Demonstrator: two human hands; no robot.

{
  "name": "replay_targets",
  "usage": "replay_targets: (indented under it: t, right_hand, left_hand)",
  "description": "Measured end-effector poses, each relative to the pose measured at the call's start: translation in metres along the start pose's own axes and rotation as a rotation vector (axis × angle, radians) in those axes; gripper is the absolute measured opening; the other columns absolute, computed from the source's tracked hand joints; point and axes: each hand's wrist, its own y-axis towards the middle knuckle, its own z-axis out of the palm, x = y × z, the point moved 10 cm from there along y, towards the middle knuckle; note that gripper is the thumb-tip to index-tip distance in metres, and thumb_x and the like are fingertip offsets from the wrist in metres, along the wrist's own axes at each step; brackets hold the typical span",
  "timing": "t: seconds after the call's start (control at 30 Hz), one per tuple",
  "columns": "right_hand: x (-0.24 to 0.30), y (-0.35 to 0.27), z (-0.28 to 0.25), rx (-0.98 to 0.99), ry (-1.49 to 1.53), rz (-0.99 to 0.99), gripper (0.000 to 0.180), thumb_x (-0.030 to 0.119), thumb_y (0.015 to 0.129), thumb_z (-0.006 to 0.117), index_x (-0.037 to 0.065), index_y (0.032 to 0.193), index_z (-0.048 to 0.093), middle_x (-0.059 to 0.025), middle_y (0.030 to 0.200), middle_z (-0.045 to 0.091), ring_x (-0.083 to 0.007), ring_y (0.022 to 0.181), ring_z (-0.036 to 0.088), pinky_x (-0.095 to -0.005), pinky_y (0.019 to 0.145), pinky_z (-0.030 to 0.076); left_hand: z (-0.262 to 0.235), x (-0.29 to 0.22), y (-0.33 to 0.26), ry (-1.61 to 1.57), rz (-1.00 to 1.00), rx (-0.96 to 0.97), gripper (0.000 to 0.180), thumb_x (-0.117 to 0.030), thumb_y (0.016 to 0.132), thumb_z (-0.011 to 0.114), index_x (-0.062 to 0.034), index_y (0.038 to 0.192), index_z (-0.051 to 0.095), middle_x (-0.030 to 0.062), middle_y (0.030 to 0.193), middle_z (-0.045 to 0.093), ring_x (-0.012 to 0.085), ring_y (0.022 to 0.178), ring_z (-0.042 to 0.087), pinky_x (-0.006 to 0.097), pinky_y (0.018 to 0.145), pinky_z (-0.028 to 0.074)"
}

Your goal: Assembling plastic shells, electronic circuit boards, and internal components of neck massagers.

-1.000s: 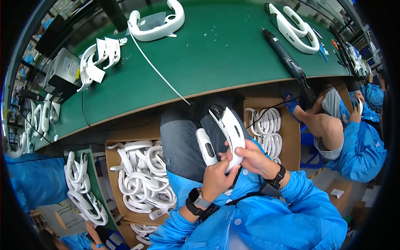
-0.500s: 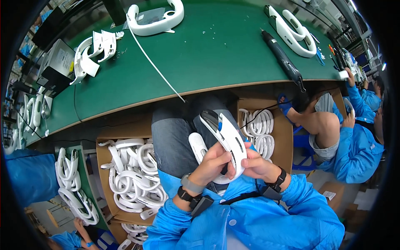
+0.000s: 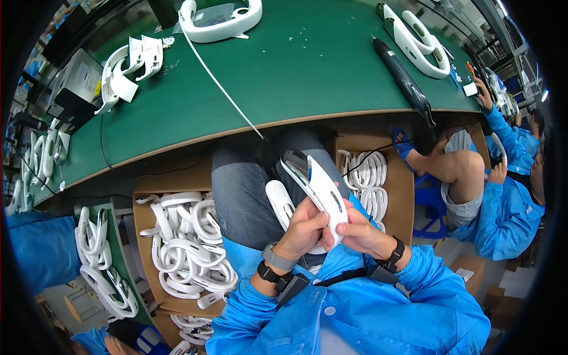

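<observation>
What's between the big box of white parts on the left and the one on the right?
In the head view: the person's denim-covered legs, plus the left hand and right hand holding a curved white part.

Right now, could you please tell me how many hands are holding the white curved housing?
2: the left hand grips the white curved housing from its left side, the right hand from its right.
</observation>
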Motion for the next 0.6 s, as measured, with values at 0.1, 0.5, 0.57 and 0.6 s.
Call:
replay_targets:
  t: [0.1, 0.5, 0.57, 0.6]
  right_hand:
    - [-0.004, -0.001, 0.000, 0.025, 0.024, 0.027, 0.044, 0.031, 0.089, 0.070, -0.001, 0.114, 0.056, -0.0126, 0.087, 0.067, -0.0228, 0.083, 0.066, -0.0357, 0.079, 0.053]
    - [-0.003, -0.008, 0.007, -0.021, 0.051, 0.062, 0.044, 0.032, 0.091, 0.067, -0.001, 0.117, 0.054, -0.0126, 0.089, 0.066, -0.0219, 0.085, 0.066, -0.0343, 0.079, 0.053]
    - [-0.002, -0.006, 0.013, 0.033, -0.022, 0.037, 0.043, 0.033, 0.092, 0.066, 0.000, 0.116, 0.054, -0.0113, 0.087, 0.066, -0.0200, 0.080, 0.066, -0.0323, 0.076, 0.054]
    - [-0.001, -0.006, 0.014, 0.030, -0.022, 0.036, 0.043, 0.033, 0.092, 0.066, 0.000, 0.116, 0.054, -0.0113, 0.087, 0.066, -0.0200, 0.080, 0.066, -0.0323, 0.076, 0.054]
  left_hand:
    - [-0.002, 0.000, -0.003, 0.016, -0.005, -0.020, 0.073, -0.022, 0.092, 0.063, -0.0003, 0.149, 0.023, 0.0227, 0.130, 0.054, 0.0309, 0.120, 0.056, 0.041, 0.103, 0.044]
    - [0.008, -0.011, -0.001, -0.077, 0.096, 0.076, 0.083, -0.028, 0.085, 0.073, -0.0013, 0.147, 0.025, 0.0157, 0.128, 0.052, 0.0342, 0.124, 0.052, 0.049, 0.110, 0.037]
    - [0.006, -0.011, -0.003, -0.050, 0.114, 0.090, 0.083, -0.029, 0.085, 0.074, -0.0010, 0.146, 0.026, 0.0152, 0.129, 0.052, 0.0333, 0.123, 0.053, 0.046, 0.107, 0.040]
    - [0.006, -0.012, -0.003, -0.021, 0.136, 0.103, 0.083, -0.030, 0.085, 0.074, -0.0007, 0.146, 0.026, 0.0148, 0.129, 0.053, 0.0323, 0.123, 0.054, 0.043, 0.105, 0.043]
